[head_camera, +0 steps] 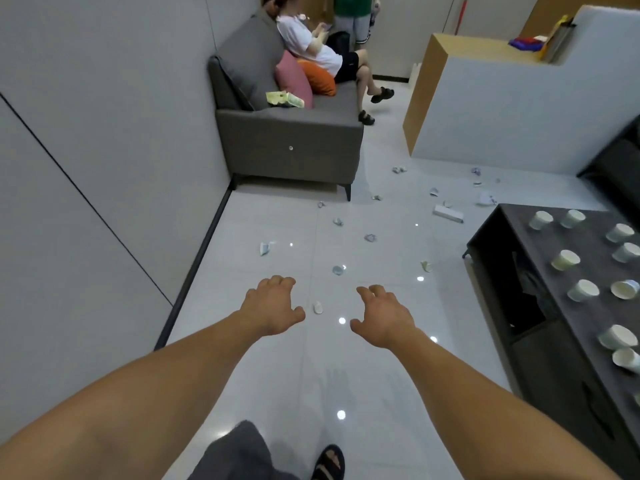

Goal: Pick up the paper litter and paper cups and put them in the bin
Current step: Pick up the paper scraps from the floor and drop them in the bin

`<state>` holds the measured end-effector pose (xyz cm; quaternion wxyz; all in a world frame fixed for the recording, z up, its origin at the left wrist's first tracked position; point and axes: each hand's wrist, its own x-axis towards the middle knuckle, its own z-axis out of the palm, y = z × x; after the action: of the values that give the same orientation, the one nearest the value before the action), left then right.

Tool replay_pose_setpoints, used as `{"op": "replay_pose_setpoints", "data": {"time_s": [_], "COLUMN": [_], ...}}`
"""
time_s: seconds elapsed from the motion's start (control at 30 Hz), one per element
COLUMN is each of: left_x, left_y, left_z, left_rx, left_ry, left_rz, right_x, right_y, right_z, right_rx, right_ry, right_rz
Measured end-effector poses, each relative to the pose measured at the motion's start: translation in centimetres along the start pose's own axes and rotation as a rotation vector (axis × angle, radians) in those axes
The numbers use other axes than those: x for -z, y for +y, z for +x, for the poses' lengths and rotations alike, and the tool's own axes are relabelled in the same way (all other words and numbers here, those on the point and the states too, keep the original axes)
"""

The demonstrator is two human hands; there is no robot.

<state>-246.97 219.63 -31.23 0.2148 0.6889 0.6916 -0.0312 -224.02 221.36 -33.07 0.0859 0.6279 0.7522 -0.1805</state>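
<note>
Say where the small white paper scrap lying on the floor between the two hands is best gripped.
Probably from straight above, pinching the paper scrap across its short width: it is a small oblong lump lying low on the smooth floor, with nothing to hook under. The left hand looks nearest.

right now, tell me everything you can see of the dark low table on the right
The dark low table stands on the pale tiled floor at the right and runs off the frame edge. Its top looks like matte dark grey wood grain. The side facing the walkway has an open compartment, but I cannot make out its dark contents. A short tapered leg shows at its far corner. White paper cups are scattered on top, some upright, some tipped over.
</note>
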Motion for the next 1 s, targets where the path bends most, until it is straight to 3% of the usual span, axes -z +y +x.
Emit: {"op": "replay_pose_setpoints", "data": {"time_s": [0.27,0.67,0.83,1.0], "left_x": [0.9,3.4,0.3,-10.0], "left_y": [-1.5,-8.4,-11.0,-12.6], "left_z": [13.4,41.8,50.6,59.7], "left_rx": [0.027,0.009,0.055,0.068], "left_ry": [-0.092,-0.26,-0.345,-0.388], "left_rz": [-0.055,-0.108,-0.1,-0.132], "right_x": [2.7,4.0,-0.6,-11.4], "right_y": [1.4,0.4,1.1,4.3], "right_z": [13.4,40.0,48.5,57.9], "right_rx": [0.019,-0.049,-0.043,-0.025], "right_ry": [-0.102,-0.285,-0.388,-0.503], "right_rz": [-0.055,-0.042,0.038,0.035]}}
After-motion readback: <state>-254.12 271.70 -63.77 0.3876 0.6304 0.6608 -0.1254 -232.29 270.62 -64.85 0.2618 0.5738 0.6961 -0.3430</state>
